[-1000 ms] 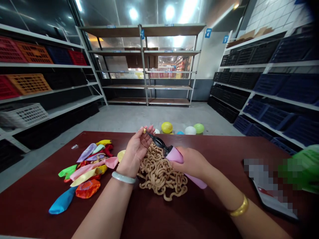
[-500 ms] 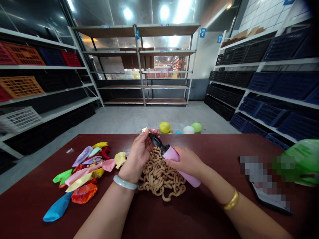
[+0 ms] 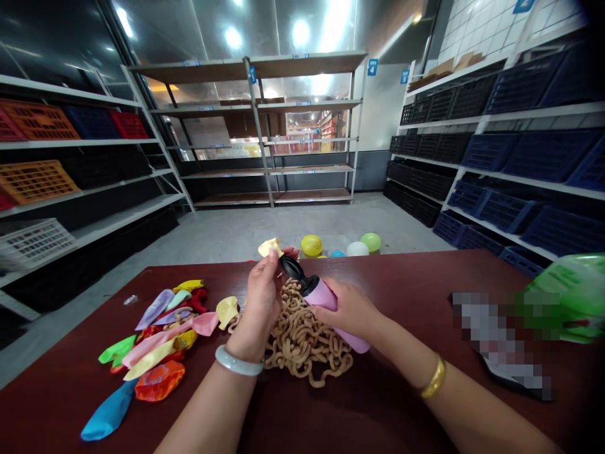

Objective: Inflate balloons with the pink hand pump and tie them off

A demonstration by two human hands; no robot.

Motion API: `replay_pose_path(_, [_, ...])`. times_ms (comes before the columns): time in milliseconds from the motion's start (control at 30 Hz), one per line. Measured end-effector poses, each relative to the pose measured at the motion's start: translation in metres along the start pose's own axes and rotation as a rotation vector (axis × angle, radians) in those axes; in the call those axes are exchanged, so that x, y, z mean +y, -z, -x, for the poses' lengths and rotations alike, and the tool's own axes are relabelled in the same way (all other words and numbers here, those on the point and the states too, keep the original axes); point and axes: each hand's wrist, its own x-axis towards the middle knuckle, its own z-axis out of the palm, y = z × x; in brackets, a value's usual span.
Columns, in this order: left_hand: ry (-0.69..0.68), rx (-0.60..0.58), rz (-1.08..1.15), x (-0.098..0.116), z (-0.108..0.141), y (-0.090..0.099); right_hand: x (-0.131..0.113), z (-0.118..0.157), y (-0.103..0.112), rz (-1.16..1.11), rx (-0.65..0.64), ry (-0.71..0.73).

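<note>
My right hand (image 3: 347, 304) is wrapped round the pink body of a balloon pump (image 3: 322, 295), which slants up to the left over the table. My left hand (image 3: 265, 287) pinches a limp pale yellow balloon (image 3: 269, 247) at the tip of the pump's black nozzle. The balloon's neck is partly hidden by the fingers, so how far it sits over the nozzle I cannot tell. Beneath both hands lies a tangled heap of tan cord-like strands (image 3: 307, 343). Left of my left wrist, several flat balloons (image 3: 158, 334) in mixed colours are spread in a loose pile.
On the dark red table (image 3: 397, 391), a phone-like slab (image 3: 501, 347), partly blurred out, and a green plastic bag (image 3: 567, 299) lie at the right. Several inflated balloons (image 3: 312, 245) rest beyond the far edge. Shelves with crates (image 3: 553, 154) line the sides.
More of the pale yellow balloon now shows above my left fingers at the nozzle tip. The pump and both hands have shifted slightly left in view, as the camera turned a little.
</note>
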Motion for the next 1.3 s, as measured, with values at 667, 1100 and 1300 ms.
replay_pose_path(667, [0.100, -0.087, 0.230, -0.008, 0.009, -0.018, -0.002, 0.000, 0.001, 0.158, -0.020, 0.011])
replay_pose_path(1100, [-0.046, 0.228, 0.395, 0.034, -0.056, 0.066, 0.004, -0.003, -0.002, -0.168, -0.173, 0.182])
replay_pose_path(1300, [-0.091, 0.236, 0.389, 0.042, -0.058, 0.075, 0.020, -0.006, 0.016, -0.391, -0.304, 0.097])
